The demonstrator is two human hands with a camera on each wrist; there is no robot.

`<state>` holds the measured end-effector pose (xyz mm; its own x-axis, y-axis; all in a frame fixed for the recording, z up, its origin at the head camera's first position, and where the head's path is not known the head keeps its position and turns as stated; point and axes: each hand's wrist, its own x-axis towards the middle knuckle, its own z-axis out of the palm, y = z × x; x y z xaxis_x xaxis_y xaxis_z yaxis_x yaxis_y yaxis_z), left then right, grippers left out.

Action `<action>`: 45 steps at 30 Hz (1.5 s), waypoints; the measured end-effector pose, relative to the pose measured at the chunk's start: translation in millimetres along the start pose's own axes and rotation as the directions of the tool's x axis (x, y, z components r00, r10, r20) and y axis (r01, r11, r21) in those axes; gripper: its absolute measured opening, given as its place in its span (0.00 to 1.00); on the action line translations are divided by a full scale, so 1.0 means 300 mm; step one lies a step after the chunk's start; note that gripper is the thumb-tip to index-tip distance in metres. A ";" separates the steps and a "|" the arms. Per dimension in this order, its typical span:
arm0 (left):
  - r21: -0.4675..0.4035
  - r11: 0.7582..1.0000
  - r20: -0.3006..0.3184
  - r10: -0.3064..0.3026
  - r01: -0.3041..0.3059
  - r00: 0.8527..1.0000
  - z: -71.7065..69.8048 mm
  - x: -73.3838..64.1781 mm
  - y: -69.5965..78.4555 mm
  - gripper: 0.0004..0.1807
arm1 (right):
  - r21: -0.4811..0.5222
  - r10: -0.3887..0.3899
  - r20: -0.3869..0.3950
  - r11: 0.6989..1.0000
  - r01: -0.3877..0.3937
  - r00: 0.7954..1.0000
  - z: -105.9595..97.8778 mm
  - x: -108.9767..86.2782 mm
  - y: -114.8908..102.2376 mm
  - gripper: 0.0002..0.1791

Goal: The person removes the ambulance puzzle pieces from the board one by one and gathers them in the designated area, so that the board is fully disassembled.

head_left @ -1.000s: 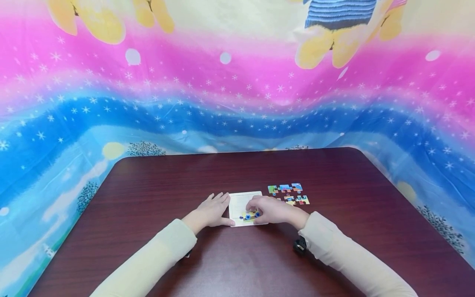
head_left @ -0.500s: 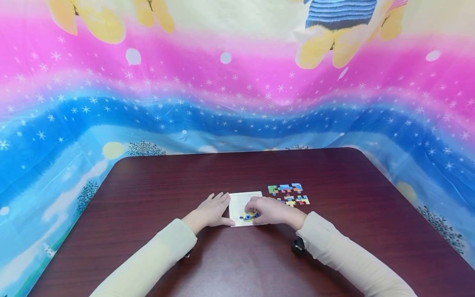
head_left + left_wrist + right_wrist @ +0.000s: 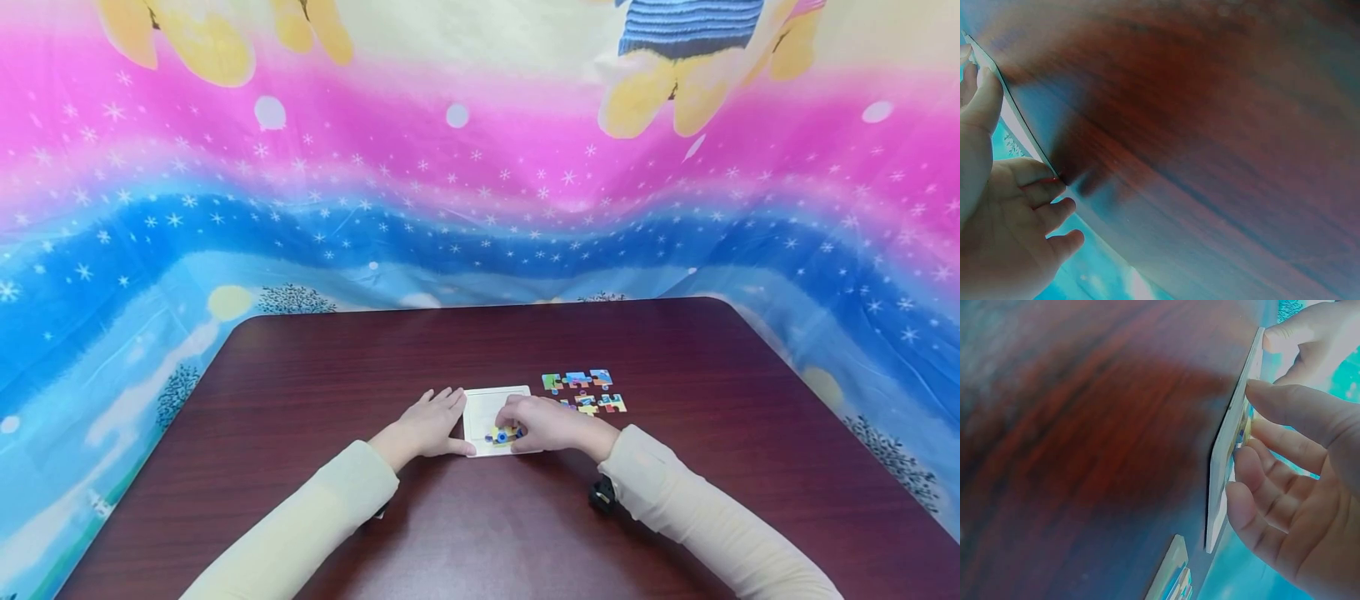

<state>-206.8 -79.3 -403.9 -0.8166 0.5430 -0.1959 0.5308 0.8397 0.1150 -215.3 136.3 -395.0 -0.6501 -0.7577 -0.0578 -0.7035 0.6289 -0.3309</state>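
Note:
A white puzzle tray (image 3: 480, 410) lies on the table between the hands. My left hand (image 3: 427, 427) rests flat with its fingers spread, the thumb and fingertips touching the tray's left edge. My right hand (image 3: 561, 425) reaches over the tray's right side, fingers curled and thumb bent. It pinches a small yellow-and-blue jigsaw piece (image 3: 502, 437) near the tray's lower edge; other pieces there are partly hidden by the fingers. In the right wrist view the thumb lies by the tray's edge (image 3: 1217, 481), and a fingertip meets a yellow piece (image 3: 1247, 430).
Several loose jigsaw pieces (image 3: 577, 380) lie in two rows on the dark wooden table (image 3: 390, 358), just right of the tray. The right hand partly covers the nearer row (image 3: 587, 405). A patterned cloth (image 3: 480, 200) hangs behind the table.
My right hand has shifted slightly left over the tray, and the pieces under its fingers have shifted a little. My left hand has stayed in place.

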 end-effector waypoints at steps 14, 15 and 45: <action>-0.010 1.000 -0.002 -0.003 0.003 1.000 0.001 0.000 0.000 0.49 | 0.040 -0.002 0.002 0.999 0.002 1.000 0.000 0.001 0.002 0.15; -0.011 1.000 -0.001 -0.003 0.003 1.000 0.001 0.000 0.000 0.49 | 0.043 0.000 0.004 0.999 0.000 1.000 -0.001 0.001 0.001 0.15; -0.017 1.000 0.007 0.000 0.000 1.000 -0.010 -0.009 0.007 0.48 | 0.169 0.034 -0.088 0.985 -0.019 0.996 -0.070 -0.121 0.099 0.15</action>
<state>-204.0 -79.1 -400.4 -0.8148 0.5431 -0.2029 0.5269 0.8396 0.1320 -218.6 186.2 -383.1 -0.6966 -0.7173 0.0141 -0.6323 0.6045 -0.4845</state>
